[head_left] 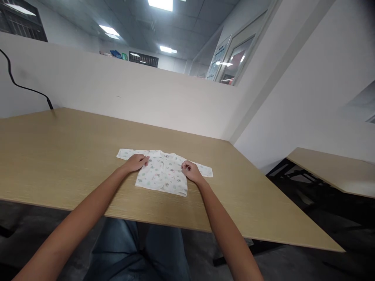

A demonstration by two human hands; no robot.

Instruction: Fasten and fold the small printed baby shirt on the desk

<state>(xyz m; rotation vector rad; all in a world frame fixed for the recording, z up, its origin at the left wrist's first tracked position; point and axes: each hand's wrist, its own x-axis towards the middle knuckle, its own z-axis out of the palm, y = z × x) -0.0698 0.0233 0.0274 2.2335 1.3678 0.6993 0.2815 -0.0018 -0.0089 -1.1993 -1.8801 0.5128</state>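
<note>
A small white baby shirt with a scattered print lies spread flat on the wooden table, its sleeves stretched out to both sides and its neckline towards the wall. My left hand rests at the shirt's left side, just under the sleeve, fingers closed together on the cloth. On the opposite side my right hand has its fingers curled in a pinch at the fabric below the right sleeve. Both palms hide small parts of the side edges.
The table reaches to a low white partition at the back. A black cable hangs at the far left. To the right stands a second table with dark legs. My knees are below the front edge.
</note>
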